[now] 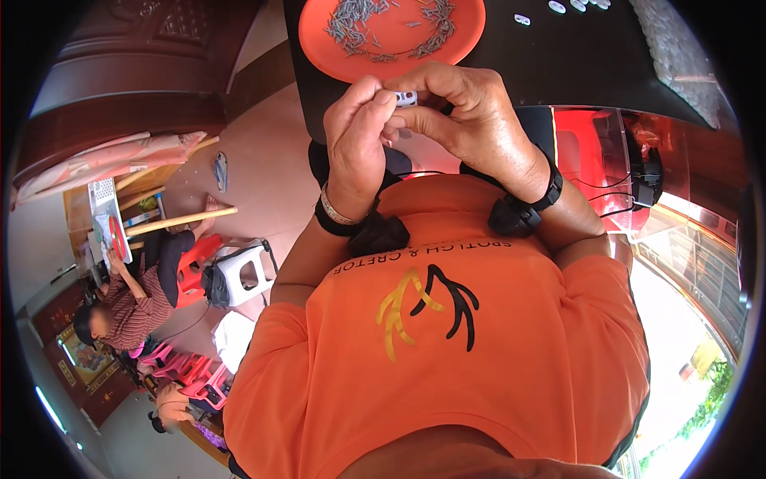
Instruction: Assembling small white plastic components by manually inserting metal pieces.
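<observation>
In front of my chest, just off the near edge of the black table point(558, 68), both hands meet around a small white plastic piece point(407, 99) with dark holes. My left hand point(357, 132) pinches its left end between thumb and fingers. From the other side, my right hand point(479, 112) has thumb and index finger curled close about it; whether a smaller part is between them is hidden. Beyond the hands, an orange-red plate point(471, 28) holds many small grey screw-like pins point(349, 28), heaped mostly along its left and right sides.
Several white oval pieces point(557, 6) lie on the table's far right, near a grey quilted-looking sheet point(678, 60). A red container point(578, 148) and black cables stand below the table at right. Leftward, a person point(136, 307) sits at another table near a white stool point(246, 275).
</observation>
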Demonstrator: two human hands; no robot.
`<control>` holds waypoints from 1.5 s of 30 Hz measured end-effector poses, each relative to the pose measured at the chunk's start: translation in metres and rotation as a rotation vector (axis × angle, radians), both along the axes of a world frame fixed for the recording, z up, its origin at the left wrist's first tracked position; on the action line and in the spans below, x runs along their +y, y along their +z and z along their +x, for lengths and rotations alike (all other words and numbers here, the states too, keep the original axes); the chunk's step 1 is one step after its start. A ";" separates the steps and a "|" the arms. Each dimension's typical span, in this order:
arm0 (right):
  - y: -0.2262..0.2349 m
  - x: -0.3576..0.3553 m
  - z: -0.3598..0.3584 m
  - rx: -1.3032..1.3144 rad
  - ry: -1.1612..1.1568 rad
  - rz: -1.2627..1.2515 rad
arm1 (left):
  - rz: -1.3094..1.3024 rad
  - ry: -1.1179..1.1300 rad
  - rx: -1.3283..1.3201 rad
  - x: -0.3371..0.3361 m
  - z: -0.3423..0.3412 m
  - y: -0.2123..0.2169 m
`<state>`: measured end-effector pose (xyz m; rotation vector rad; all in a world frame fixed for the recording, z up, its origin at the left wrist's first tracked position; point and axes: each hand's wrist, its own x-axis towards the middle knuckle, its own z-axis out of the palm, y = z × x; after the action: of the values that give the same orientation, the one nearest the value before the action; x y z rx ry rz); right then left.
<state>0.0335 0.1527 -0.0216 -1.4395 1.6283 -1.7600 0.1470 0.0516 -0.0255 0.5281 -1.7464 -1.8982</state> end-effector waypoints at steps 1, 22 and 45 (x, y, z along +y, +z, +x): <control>-0.001 0.000 0.001 0.010 -0.001 -0.020 | -0.008 -0.006 0.006 -0.002 0.001 -0.003; 0.005 0.003 -0.002 0.142 -0.026 0.053 | 0.022 -0.007 0.060 0.000 -0.001 -0.006; 0.003 -0.001 -0.004 -0.027 0.034 0.046 | -0.023 0.030 0.073 0.003 -0.007 -0.004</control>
<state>0.0291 0.1520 -0.0183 -1.4082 1.6113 -1.7048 0.1399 0.0544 -0.0291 0.4687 -1.7023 -1.8517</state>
